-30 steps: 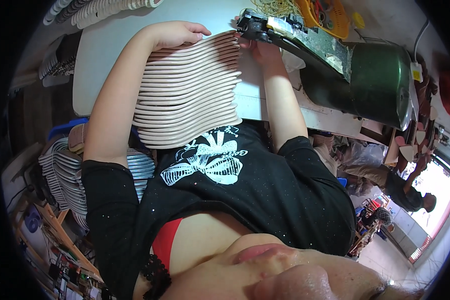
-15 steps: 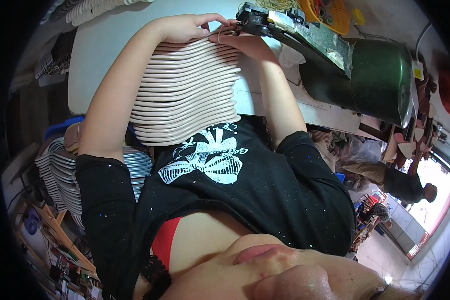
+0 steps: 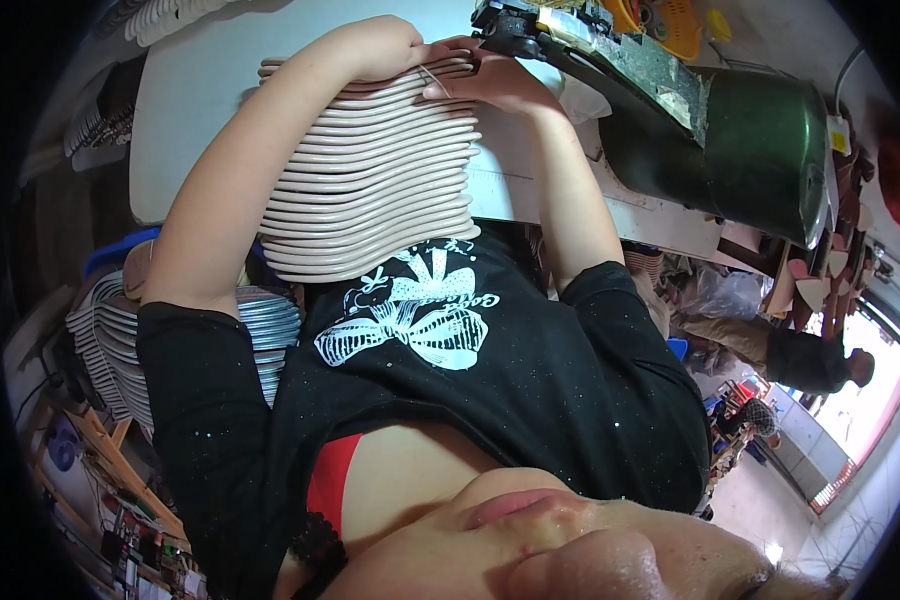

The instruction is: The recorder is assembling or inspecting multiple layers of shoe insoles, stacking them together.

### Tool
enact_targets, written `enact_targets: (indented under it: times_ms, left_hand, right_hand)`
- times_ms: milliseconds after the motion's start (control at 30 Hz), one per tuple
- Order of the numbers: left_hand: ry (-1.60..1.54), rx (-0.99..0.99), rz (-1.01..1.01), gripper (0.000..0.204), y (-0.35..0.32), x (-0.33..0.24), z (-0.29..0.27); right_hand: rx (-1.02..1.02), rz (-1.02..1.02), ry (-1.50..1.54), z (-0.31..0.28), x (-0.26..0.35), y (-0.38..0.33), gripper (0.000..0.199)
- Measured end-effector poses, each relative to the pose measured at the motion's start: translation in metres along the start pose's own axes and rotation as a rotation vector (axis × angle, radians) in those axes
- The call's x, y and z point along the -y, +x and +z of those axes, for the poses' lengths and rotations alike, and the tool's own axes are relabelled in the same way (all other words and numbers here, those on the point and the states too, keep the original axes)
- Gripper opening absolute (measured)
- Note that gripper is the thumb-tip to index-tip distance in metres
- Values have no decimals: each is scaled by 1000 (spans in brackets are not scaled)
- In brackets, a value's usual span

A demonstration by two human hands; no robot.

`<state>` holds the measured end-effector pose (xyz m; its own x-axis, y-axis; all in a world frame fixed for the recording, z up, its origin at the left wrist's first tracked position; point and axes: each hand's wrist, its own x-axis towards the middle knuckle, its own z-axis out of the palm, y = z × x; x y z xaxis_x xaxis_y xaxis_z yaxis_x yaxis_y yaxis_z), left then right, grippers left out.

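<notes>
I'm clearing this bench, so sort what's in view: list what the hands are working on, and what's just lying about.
In hand:
- tall stack of beige shoe insoles, left hand resting on top
- right hand at the stack's top, beside the dark green sewing machine

Lying about:
- grey insole pile, lower left
- yellow plastic basket

Head cam, looks steeply down (fisheye), close over torso [image 3: 490,370].
</notes>
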<state>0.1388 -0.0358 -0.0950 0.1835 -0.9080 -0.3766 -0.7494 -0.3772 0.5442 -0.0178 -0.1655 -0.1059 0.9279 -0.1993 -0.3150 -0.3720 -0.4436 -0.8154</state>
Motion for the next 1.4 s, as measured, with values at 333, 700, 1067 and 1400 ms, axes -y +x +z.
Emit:
enact_targets:
  times_ms: [333,700,1067,1400]
  left_hand:
    - [230,166,-274,91,-37,0,-11]
    - [-60,192,-170,78,-84,33,-7]
    - [-205,385,-389,53,-107,19,-29]
    - [-529,-185,-508,50,-130,19,-14]
  right_hand:
    - [-22,-78,-103,-1,-21,0,94]
    - [40,-174,-141,15,-36,-54,103]
    - [421,192,171,45,-29,-132,78]
    - [-246,184,601,84,-1,-90,79]
